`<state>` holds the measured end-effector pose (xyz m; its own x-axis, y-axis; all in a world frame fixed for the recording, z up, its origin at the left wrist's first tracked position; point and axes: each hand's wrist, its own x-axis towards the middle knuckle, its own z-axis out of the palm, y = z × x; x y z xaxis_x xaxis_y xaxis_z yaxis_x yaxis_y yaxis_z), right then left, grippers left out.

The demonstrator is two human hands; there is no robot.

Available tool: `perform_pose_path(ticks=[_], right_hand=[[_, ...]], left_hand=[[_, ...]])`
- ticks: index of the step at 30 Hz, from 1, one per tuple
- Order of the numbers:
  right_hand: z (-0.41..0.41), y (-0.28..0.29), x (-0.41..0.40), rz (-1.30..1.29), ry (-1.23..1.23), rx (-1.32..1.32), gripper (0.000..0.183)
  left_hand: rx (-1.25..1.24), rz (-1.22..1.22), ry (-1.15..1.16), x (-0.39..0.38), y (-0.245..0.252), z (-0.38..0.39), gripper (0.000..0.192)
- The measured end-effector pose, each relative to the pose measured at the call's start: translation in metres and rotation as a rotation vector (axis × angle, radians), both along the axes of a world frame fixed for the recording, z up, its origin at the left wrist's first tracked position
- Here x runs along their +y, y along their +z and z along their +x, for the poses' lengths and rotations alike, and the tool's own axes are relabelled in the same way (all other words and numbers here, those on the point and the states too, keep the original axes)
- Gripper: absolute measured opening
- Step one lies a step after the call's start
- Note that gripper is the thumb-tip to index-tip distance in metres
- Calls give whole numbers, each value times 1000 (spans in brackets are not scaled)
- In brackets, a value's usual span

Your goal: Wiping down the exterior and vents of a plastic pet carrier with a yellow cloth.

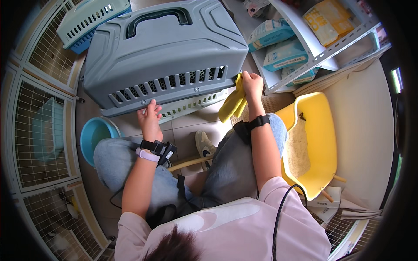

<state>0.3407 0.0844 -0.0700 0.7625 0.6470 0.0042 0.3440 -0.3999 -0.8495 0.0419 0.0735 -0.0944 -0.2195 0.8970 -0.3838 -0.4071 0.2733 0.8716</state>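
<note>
A large grey plastic pet carrier with a slotted side vent and a black top handle fills the space in front of me. My left hand grips its lower front rim, thumb on the outside near a screw. At the carrier's right front corner, my right hand is closed around a folded yellow cloth, which hangs below the fingers. Beneath the carrier shows a pale green slotted plastic part; how the two meet is hidden.
A blue bucket with liquid stands by my left knee. Wire-mesh cages line the left. A yellow litter box with litter and a scoop lies right. Metal shelving holds packages. Another carrier sits behind, left.
</note>
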Motion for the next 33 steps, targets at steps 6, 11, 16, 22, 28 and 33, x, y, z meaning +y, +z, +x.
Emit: perform_pose_path(ticks=[6,11,16,22,28,33], right_hand=[[-11,-5,-5,56,-1,28,30],[-17,-15,-6,119,-33,91,30],[-32,-11,-12,180,-5,222,40],[-46,-6,-15,96,24,126,50],[-31,-6,-9,76,9,99,38],[-14,-7,-4,85,-27,32,25]], left_hand=[[-13,-2,3,-1,0,-1,28],[-16,6,18,-1,1,2,30],[-16,4,21,-1,1,1,30],[-26,6,18,-1,0,1,30],[-44,-8,11,1,3,0,30],[-45,-12,-15,2,0,-1,32]])
